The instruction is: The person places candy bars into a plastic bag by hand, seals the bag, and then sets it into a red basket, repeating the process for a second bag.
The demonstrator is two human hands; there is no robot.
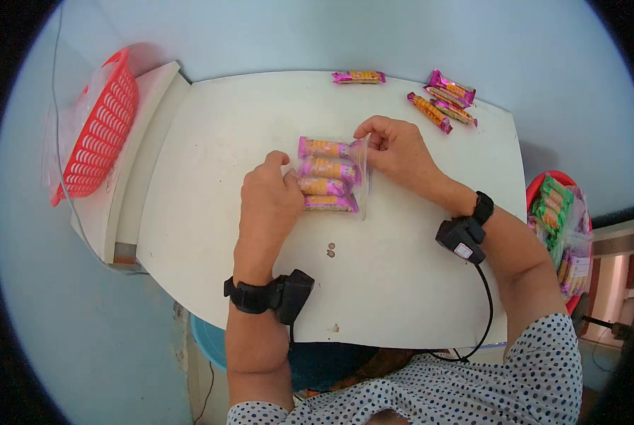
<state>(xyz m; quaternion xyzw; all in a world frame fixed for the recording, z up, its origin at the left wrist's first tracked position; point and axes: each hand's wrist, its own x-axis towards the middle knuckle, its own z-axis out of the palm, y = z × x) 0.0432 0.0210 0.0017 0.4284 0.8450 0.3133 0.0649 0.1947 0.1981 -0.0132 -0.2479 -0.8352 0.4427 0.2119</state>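
A clear plastic bag lies on the white table, with several pink and yellow snack packets stacked one above another inside it. My right hand pinches the bag's edge at its upper right, thumb and fingertips together. At the bag's left side, my left hand rests with curled fingers against the packets. Both wrists carry black straps with small boxes. Two small round marks or bits show on the table below the bag.
Loose packets lie at the table's back right, and a single packet at the back middle. A red basket leans at the left. Another red basket with green and pink packs stands at the right. A cable hangs from my right wrist.
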